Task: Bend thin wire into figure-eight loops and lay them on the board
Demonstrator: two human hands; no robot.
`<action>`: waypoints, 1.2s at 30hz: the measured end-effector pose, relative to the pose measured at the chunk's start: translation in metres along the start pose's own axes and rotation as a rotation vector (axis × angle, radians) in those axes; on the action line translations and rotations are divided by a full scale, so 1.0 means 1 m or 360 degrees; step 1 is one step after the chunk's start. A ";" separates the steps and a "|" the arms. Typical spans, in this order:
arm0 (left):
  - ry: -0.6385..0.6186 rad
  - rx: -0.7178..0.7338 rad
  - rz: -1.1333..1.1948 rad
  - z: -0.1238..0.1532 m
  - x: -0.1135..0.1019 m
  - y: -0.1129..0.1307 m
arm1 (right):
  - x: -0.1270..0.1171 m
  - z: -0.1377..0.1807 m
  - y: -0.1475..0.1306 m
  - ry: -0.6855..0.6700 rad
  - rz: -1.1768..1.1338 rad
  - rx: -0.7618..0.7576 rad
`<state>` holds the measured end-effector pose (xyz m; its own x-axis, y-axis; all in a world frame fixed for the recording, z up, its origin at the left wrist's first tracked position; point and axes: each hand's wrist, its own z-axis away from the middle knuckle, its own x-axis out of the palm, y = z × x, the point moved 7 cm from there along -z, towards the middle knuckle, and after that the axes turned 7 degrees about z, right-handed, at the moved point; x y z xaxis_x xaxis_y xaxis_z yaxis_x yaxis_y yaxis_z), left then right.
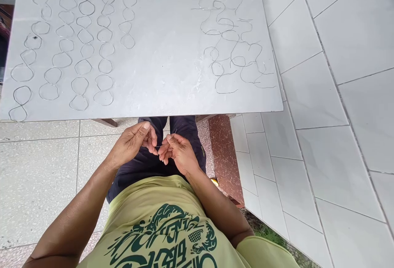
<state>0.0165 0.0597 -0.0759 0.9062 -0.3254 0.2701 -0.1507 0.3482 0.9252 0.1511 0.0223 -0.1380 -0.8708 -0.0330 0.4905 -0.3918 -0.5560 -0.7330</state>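
Observation:
Over my lap, just in front of the table edge, my left hand (135, 141) and my right hand (180, 153) come close together. A thin wire (159, 146) runs across the small gap between their fingertips. Both hands pinch it, and most of its shape is hidden behind the fingers. Several wire figure-eights (85, 29) lie in columns on the left half of the table. On the right half, S-shaped bent wires with loose ends (230, 36) lie in an overlapping heap.
The pale grey table (160, 83) has its near edge just beyond my hands. A white tiled wall (320, 95) stands to the right. A reddish-brown stone ledge (226, 157) sits low beside my right knee. Speckled floor tiles (37, 173) spread out on the left.

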 end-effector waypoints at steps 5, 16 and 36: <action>0.0029 0.0011 0.0034 -0.003 -0.007 -0.003 | 0.003 -0.001 -0.002 -0.0072 0.0170 0.0006; -0.0064 -0.0176 0.0261 0.002 -0.008 -0.022 | -0.002 0.002 0.002 0.0093 0.0134 -0.0015; -0.0123 -0.0047 0.0357 -0.001 -0.014 -0.048 | 0.012 0.008 0.020 -0.0098 -0.0214 0.0267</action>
<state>0.0114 0.0482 -0.1244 0.8181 -0.3029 0.4888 -0.3323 0.4448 0.8317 0.1355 0.0038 -0.1433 -0.7922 0.0028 0.6103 -0.4437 -0.6892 -0.5729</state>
